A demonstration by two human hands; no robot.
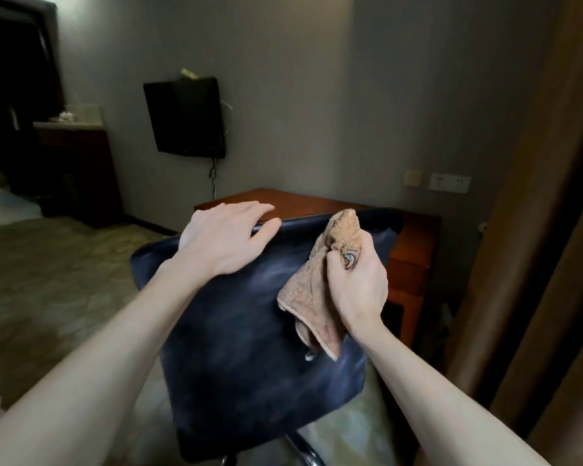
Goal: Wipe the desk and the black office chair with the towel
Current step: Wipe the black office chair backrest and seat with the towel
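Against the back of the black office chair (249, 331) hangs the tan towel (320, 290), bunched at the top in the right hand (357, 280), whose fingers curl tightly round it — the loose end drapes down the leather. Beside it the left hand (223, 240) rests flat on the chair's top edge, fingers straight and together. Just behind the chair stands the reddish wooden desk (414, 243), pushed into the corner beneath a wall-mounted television (186, 117) and a wall socket (450, 183).
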